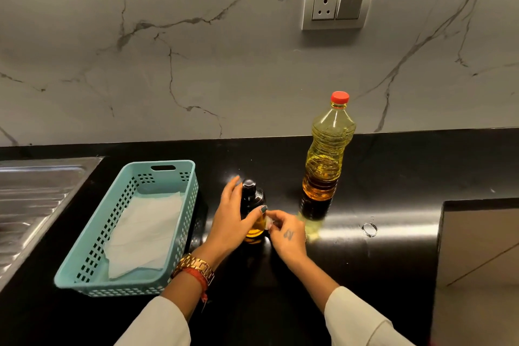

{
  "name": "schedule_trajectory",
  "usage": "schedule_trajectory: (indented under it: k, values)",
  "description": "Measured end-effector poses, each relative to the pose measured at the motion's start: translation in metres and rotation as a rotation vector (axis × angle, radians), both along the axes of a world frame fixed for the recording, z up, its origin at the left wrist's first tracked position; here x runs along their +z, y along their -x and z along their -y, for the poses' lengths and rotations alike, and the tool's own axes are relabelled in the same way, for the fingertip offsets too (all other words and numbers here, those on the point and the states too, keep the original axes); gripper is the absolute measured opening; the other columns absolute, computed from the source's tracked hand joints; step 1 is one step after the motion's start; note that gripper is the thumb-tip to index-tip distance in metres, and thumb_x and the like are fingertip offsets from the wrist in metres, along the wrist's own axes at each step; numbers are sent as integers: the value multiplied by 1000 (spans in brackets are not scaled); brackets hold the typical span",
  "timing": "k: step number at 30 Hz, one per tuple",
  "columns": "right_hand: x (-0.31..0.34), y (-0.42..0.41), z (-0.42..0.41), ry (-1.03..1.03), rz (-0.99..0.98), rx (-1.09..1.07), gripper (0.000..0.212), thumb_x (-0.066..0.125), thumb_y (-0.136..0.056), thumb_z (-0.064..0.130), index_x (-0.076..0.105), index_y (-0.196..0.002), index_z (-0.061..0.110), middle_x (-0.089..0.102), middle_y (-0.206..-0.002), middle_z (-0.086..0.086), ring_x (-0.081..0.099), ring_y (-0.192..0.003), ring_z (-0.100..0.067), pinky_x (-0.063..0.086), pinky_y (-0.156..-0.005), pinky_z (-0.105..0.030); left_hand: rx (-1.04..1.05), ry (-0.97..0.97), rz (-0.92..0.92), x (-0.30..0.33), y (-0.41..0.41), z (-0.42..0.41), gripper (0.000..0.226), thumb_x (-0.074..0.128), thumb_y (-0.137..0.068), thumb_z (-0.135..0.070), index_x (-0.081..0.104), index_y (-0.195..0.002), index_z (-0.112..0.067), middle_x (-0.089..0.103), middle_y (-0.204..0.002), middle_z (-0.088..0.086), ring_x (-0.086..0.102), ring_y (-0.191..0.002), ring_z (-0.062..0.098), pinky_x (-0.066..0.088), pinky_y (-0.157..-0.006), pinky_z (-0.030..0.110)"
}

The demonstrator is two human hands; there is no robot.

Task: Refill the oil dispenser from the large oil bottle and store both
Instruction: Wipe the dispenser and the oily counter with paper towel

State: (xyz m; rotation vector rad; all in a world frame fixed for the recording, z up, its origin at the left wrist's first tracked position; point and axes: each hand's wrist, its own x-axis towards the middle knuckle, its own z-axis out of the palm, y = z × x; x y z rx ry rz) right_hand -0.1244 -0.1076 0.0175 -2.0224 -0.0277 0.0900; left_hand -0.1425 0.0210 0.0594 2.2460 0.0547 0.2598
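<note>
The dispenser (252,211), a dark bottle with a black cap on, stands upright on the black desk (393,171), its long axis vertical, some amber oil showing low in its body. The left hand (234,219) wraps its left side, thumb across the front, fingers curled round it. The right hand (286,229) touches its right side just below that thumb, fingertips pinching something small and white against the glass; what it is cannot be told. The two hands meet on the dispenser.

The oil bottle (327,152) stands upright behind and to the right, apart from both hands, red cap on, partly full. A teal basket (179,222) lies just left of the left hand, a white cloth (146,233) in its bottom. A sink (33,194) lies further left. A small ring (369,229) lies on the desk to the right.
</note>
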Motion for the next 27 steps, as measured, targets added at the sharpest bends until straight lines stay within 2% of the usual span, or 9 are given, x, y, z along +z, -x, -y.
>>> schedule_trajectory:
  k: [3, 5, 10, 12, 14, 16, 21, 24, 27]
  values:
    - [6, -14, 2, 91, -74, 43, 23, 62, -82, 8, 71, -102, 14, 72, -97, -5, 66, -92, -16, 50, -78, -23, 5, -27, 31, 1, -1, -6, 57, 70, -80, -27, 45, -130, -14, 37, -119, 1, 46, -109, 13, 38, -89, 16]
    - [20, -24, 2, 72, -86, 41, 20, 63, -82, 9, 72, -98, 14, 73, -93, -4, 66, -86, -12, 49, -75, -22, 0, -42, 43, 1, -2, -9, 58, 73, -77, -25, 48, -129, -15, 42, -107, -1, 48, -94, 9, 42, -82, 17]
    - [40, -23, 0, -101, 99, -4, 25, 57, -84, 1, 72, -99, 15, 68, -86, 8, 60, -76, 4, 46, -70, -4, 38, 53, 68, -11, 1, -7, 67, 72, -77, -20, 38, -135, -24, 48, -124, -5, 50, -114, 10, 44, -96, 29]
    - [31, -16, -2, -50, 122, -15, 28, 56, -85, 2, 71, -101, 18, 68, -88, 9, 61, -81, 0, 46, -71, -7, 84, 97, 72, -16, 3, -2, 68, 72, -77, -21, 36, -134, -26, 49, -127, -5, 50, -116, 11, 44, -97, 30]
    - [18, -13, -4, 11, 96, -9, 26, 56, -86, 6, 70, -102, 20, 71, -96, 2, 64, -89, -9, 49, -76, -17, 109, 117, 88, -18, 5, 3, 71, 75, -74, -26, 37, -134, -25, 48, -124, -8, 50, -114, 9, 42, -96, 27]
    - [9, -12, -2, 67, 29, 23, 24, 57, -86, 8, 70, -104, 17, 71, -101, -4, 65, -94, -15, 48, -77, -19, 122, 122, 107, -20, 5, 5, 75, 78, -71, -28, 38, -134, -24, 44, -124, -8, 46, -113, 6, 38, -95, 22]
    - [17, -20, 7, 53, -11, 41, 23, 60, -84, 7, 71, -102, 15, 72, -98, -3, 66, -90, -11, 51, -81, -21, 97, 146, 80, -20, -1, -5, 78, 81, -67, -24, 39, -132, -33, 47, -115, -6, 50, -107, 7, 39, -91, 20]
    - [28, -20, 9, -80, 116, -60, 26, 61, -82, 3, 72, -100, 18, 68, -86, 8, 62, -79, 1, 51, -75, -14, 39, 206, 47, -17, 1, -8, 82, 80, -69, -19, 35, -136, -34, 49, -118, -13, 48, -109, -2, 36, -92, 14]
    - [26, -16, 6, -103, 141, -29, 28, 59, -83, 2, 72, -101, 19, 68, -86, 11, 62, -81, 1, 48, -72, -7, 29, 227, 23, -20, 3, -2, 77, 81, -68, -19, 37, -130, -34, 52, -115, -17, 51, -102, -7, 38, -84, 4]
